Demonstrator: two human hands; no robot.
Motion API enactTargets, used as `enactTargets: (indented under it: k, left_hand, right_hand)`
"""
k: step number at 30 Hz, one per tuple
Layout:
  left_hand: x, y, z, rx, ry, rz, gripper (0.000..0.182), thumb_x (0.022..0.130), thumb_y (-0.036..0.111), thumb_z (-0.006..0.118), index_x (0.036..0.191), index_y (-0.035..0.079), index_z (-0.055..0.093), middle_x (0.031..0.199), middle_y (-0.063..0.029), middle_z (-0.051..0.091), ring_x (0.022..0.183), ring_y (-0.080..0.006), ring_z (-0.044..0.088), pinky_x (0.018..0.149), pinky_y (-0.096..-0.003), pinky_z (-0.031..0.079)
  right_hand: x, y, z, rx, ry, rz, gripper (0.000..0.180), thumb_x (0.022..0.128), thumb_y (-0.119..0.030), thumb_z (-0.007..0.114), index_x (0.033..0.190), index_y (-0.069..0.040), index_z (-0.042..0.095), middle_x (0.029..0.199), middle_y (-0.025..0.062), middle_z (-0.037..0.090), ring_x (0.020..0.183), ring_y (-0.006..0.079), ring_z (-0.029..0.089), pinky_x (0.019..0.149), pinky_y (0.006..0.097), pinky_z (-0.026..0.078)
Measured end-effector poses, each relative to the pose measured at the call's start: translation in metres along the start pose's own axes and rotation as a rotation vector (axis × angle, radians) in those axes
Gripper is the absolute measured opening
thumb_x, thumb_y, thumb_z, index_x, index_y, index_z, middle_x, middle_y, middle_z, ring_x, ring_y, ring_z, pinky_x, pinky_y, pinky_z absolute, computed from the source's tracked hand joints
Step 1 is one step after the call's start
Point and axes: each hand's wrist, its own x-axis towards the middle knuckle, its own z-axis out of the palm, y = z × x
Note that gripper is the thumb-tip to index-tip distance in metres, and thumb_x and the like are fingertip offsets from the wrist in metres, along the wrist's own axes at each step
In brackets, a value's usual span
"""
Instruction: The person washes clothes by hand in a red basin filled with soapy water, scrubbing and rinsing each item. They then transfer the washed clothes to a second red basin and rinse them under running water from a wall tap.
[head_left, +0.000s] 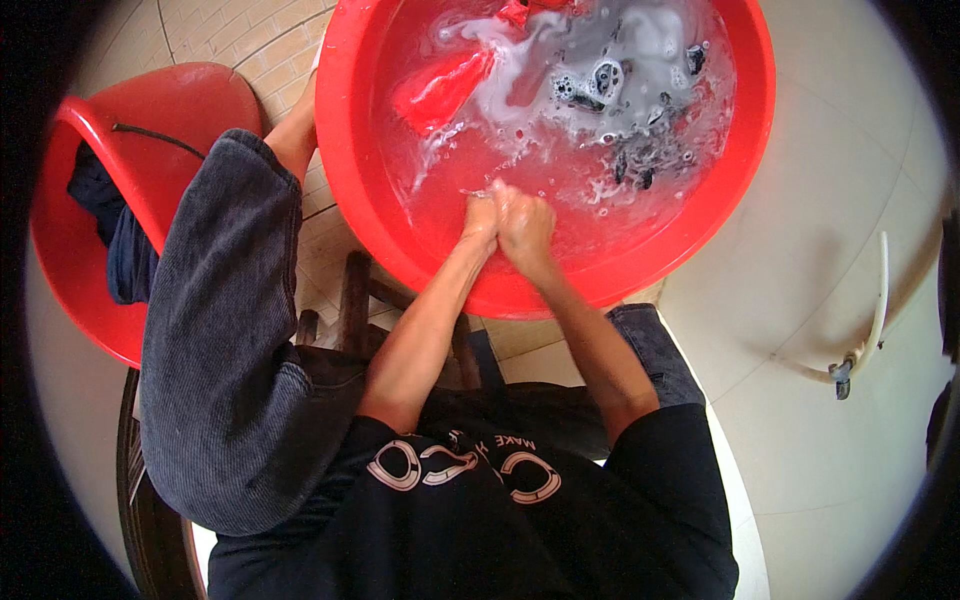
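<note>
A large round red plastic tub (754, 82) holds soapy water in front of me. Over the near part of the water, my left hand (480, 217) and my right hand (525, 221) press against each other, fingers curled. Whether something small is between them cannot be told. Beyond my hands a red cloth or plastic piece (442, 94) lies partly under the water at the left. Dark fabric (600, 90), mostly submerged with suds on it, lies toward the far right of the tub.
At the left a red plastic chair (187, 90) holds dark folded clothing (131, 255). A tap with a pale hose (879, 292) is on the tiled surface at the right. My knees are on both sides of the tub's near edge, with dark wooden stool legs (354, 300) below.
</note>
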Motion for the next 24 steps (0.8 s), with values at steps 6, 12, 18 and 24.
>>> enactTargets:
  k: [6, 12, 18, 24]
  left_hand:
    - [-0.002, 0.022, -0.001, -0.289, 0.007, 0.053, 0.037, 0.096, 0.039, 0.05, 0.08, 0.007, 0.061, 0.079, -0.0008, 0.059, 0.074, -0.0112, 0.053, 0.069, -0.0309, 0.045]
    - [0.016, -0.005, -0.013, -0.07, -0.044, 0.182, 0.031, 0.095, 0.032, 0.052, 0.102, 0.003, 0.063, 0.09, -0.0049, 0.065, 0.08, -0.0158, 0.06, 0.075, -0.0311, 0.049]
    - [0.022, -0.013, -0.028, -0.836, -0.594, -0.082, 0.018, 0.09, 0.027, 0.06, 0.086, 0.01, 0.064, 0.074, 0.0015, 0.055, 0.071, -0.0127, 0.055, 0.068, -0.0322, 0.049]
    - [-0.016, 0.014, 0.024, -0.341, -0.016, -0.056, 0.042, 0.096, 0.04, 0.05, 0.099, 0.001, 0.066, 0.094, -0.0015, 0.062, 0.087, -0.0099, 0.051, 0.079, -0.0294, 0.043]
  right_hand:
    - [0.04, 0.078, 0.02, 0.722, -0.094, 0.306, 0.047, 0.093, -0.037, 0.053, 0.062, -0.002, 0.052, 0.054, 0.0072, 0.05, 0.049, 0.017, 0.047, 0.05, 0.0361, 0.041]
    - [0.029, 0.035, 0.012, 0.769, -0.028, 0.135, 0.042, 0.095, -0.037, 0.052, 0.072, -0.002, 0.051, 0.058, 0.0001, 0.047, 0.053, 0.0144, 0.046, 0.05, 0.0337, 0.039]
    - [-0.005, -0.032, -0.018, 0.035, -0.156, -0.13, 0.036, 0.092, -0.031, 0.047, 0.073, -0.004, 0.061, 0.063, 0.0227, 0.059, 0.06, 0.0409, 0.06, 0.055, 0.0519, 0.046]
    - [0.055, -0.003, -0.036, -0.037, -0.104, -0.046, 0.037, 0.092, -0.032, 0.05, 0.073, -0.003, 0.064, 0.073, 0.0217, 0.063, 0.068, 0.0384, 0.062, 0.061, 0.0497, 0.048]
